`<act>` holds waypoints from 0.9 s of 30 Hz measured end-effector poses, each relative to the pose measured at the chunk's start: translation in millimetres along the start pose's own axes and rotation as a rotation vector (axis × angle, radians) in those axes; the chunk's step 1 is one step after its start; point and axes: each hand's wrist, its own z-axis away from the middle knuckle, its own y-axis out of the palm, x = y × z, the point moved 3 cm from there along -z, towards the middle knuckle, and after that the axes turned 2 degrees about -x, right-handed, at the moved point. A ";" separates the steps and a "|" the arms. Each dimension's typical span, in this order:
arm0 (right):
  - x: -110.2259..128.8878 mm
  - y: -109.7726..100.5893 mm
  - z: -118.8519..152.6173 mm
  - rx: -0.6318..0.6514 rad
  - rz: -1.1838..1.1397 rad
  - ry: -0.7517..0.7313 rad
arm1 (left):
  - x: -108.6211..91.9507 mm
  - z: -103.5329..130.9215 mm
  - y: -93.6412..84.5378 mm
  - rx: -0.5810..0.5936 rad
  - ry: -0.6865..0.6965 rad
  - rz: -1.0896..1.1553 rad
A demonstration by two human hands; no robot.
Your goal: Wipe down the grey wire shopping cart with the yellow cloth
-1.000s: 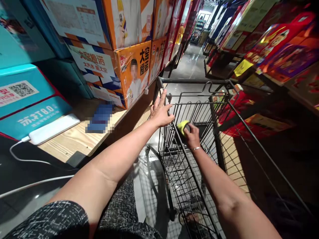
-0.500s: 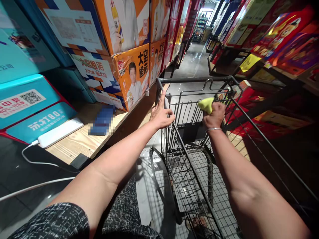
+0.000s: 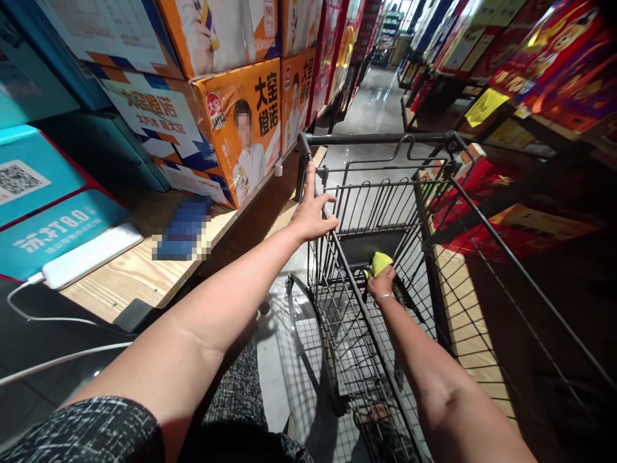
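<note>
A glossy grey floor is running down the aisle, catching bright streaks of light, and a desk of pale grained wood is standing along the left side. Orange-fronted cartons are stacking up at its back, their wrapping shining slightly, while a turquoise box is sitting beside a smooth white slab with a cable plugged into its end. A blue item, blurred into squares, is lying near the desk's front edge. On the right, red packages are crowding the shelves, with a yellow tag hanging among them

Between the two sides a dark wire cart is standing, its thin bars forming a grid and its rounded rails tracing the rim. The left hand is resting on the near rail by the corner, its grip spreading loosely, index finger lying along the metal. The right hand is reaching inside the basket, its grip closing around a soft yellow-green cloth; the cloth is bunching just beside a flat black panel, though I'm not managing to tell whether they're touching. Open floor is showing beyond the cart's far end
</note>
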 end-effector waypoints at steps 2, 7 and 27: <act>18.5 -1.2 -16.3 -0.061 -0.013 0.034 | 2.5 -4.6 -2.0 0.015 0.004 0.027; 111.9 -21.1 -83.6 -0.207 -0.072 -0.036 | 5.4 -11.0 -4.3 0.065 -0.021 0.061; -11.0 22.8 35.1 0.308 0.267 -0.079 | 10.9 -20.4 -16.5 0.207 -0.048 -0.089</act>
